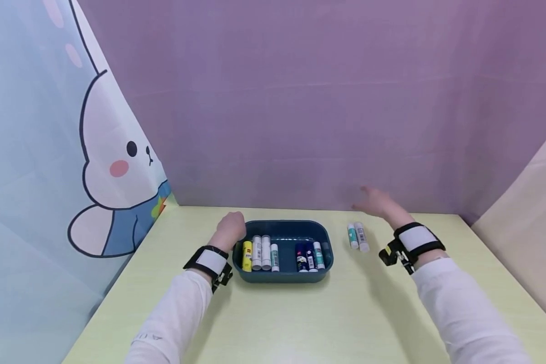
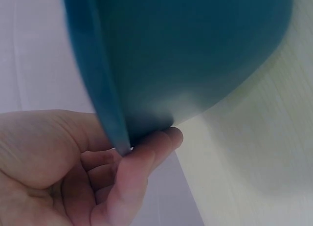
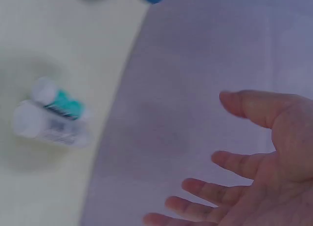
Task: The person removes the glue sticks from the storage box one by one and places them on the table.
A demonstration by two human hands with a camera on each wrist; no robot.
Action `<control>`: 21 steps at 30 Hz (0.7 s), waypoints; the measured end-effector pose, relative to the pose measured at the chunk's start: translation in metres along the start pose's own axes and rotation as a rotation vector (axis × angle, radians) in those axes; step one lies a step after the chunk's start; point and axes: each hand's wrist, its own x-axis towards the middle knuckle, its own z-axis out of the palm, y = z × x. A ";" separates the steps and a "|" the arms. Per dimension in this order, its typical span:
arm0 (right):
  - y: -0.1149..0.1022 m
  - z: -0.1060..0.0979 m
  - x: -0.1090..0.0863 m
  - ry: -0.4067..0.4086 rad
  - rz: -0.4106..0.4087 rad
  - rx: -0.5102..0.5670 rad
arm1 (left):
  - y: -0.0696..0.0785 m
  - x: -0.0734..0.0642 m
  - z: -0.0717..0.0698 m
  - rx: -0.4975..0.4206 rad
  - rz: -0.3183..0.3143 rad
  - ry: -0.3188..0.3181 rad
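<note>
My left hand grips the left rim of a dark blue plastic tray, thumb on one side and fingers curled on the other. Several glue sticks lie in that tray: a yellow one, white ones and a small teal-and-white one at left, with dark blue ones and another teal one at right. Raised beyond two loose glue sticks, my right hand has its fingers spread and holds nothing. Of the loose pair, one is teal and white, the other white and greyish.
The pale yellow table ends at a purple cloth backdrop. A rabbit-print cloth hangs at the left, and a whitish cloth at the right. Both wrists wear strapped cameras.
</note>
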 end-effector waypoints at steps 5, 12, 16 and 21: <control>-0.022 -0.012 -0.006 0.105 -0.035 0.041 | -0.001 0.000 0.000 -0.004 0.001 0.006; -0.051 -0.008 -0.023 0.287 -0.153 -0.011 | -0.001 0.000 0.000 0.005 0.004 0.010; -0.065 0.004 -0.032 0.353 -0.218 -0.083 | -0.001 -0.001 -0.001 0.005 0.009 0.009; -0.076 0.021 -0.040 0.367 -0.267 -0.141 | -0.002 0.000 0.000 0.012 0.014 0.014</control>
